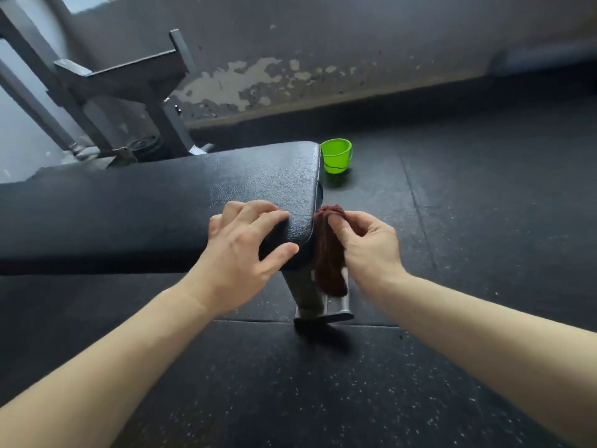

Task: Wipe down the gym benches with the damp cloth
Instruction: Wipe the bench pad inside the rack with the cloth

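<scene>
closest to me is the speckled rubber floor (323, 399), then both bare forearms reaching toward the short end of the gym bench (145, 202). left hand (245, 240) is clamped on the near corner of that end, fingers curled over the top of the pad and thumb wrapped round the side, so it's grasping the bench itself. right hand (368, 247) sits just off the end of the bench, pinching the top of the dark red cloth (329, 257) between thumb and fingertips. the cloth hangs down against the end face of the pad and in front of the steel leg (307, 302) under it. my read is the end face is what's getting wiped, and i can't tell how much of the long top is done. what could go wrong: that pinch only has a small bunch of fabric, so one hard drag could pull the cloth free and drop it by the foot of the bench, where it'd pick up grit and smear it onto the vinyl. hanging bunched like that, only a narrow strip touches the pad, so patches get missed. past the far corner of the bench end there's a green bucket (337, 155) on the floor, close enough that a careless step round could knock it. behind the bench, a grey steel rack (129, 82) and a wall (355, 43) with peeling paint.
</scene>
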Demonstrator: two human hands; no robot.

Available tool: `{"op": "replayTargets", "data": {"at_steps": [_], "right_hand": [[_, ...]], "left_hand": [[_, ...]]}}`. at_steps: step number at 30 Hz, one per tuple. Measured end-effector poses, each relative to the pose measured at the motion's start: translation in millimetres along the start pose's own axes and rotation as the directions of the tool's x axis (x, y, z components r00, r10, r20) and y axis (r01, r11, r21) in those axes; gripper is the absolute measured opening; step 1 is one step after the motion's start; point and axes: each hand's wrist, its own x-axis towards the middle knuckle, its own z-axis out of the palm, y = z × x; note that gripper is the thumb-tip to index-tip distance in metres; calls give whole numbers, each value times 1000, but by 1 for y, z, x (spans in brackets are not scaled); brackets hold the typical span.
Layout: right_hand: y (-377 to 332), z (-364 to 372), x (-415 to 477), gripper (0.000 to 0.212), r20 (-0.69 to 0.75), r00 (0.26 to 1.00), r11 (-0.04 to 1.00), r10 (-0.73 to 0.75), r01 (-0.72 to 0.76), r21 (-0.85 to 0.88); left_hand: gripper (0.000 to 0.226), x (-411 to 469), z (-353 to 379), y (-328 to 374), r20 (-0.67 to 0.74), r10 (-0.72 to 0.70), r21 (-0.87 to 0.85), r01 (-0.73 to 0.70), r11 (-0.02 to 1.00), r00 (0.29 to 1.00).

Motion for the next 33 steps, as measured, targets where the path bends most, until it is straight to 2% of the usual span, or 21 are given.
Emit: {"op": "replayTargets", "data": {"at_steps": [2,5,7,9,13,18,19,21,23,27,31,33], "right_hand": [[5,5,-5,12,37,999,1000,-2,3,-23],[11,4,-16,17,170,983,996,-73,81,-40],[12,2,-19,21,207,971,976,-121,155,-154],[9,-2,-20,19,180,973,943,-145,191,-273],[6,-2,-29,21,176,978,991,-114,124,-42],[5,13,2,6,34,999,993,41,-44,105],[1,17,16,2,-6,998,992,62,-61,108],[-7,26,47,11,-109,992,995,64,-55,87],[-8,33,68,15,-143,987,995,66,-54,88],[2,31,60,26,-112,991,997,70,-65,51],[3,19,20,27,-11,996,995,85,-84,60],[4,22,27,25,-40,996,995,83,-81,67]], "left_hand": [[59,5,-4,1,31,-8,15,7,1000,999],[68,15,-11,2,116,-6,55,-1,999,993],[78,25,-15,3,200,2,100,-22,995,980],[86,36,-19,3,285,-17,143,-24,989,958],[97,50,-20,0,363,-44,245,-49,968,931],[96,50,-16,-3,360,-36,170,-28,985,932],[96,49,-16,-4,367,-38,166,-25,986,930],[96,51,-18,-4,382,-33,175,-37,984,923],[94,54,-20,-3,398,-27,203,-59,977,917],[90,61,-17,0,393,-61,251,-43,967,917],[97,80,-11,-7,373,-130,281,22,960,919],[98,88,-8,-14,353,-155,294,47,954,923]]}}
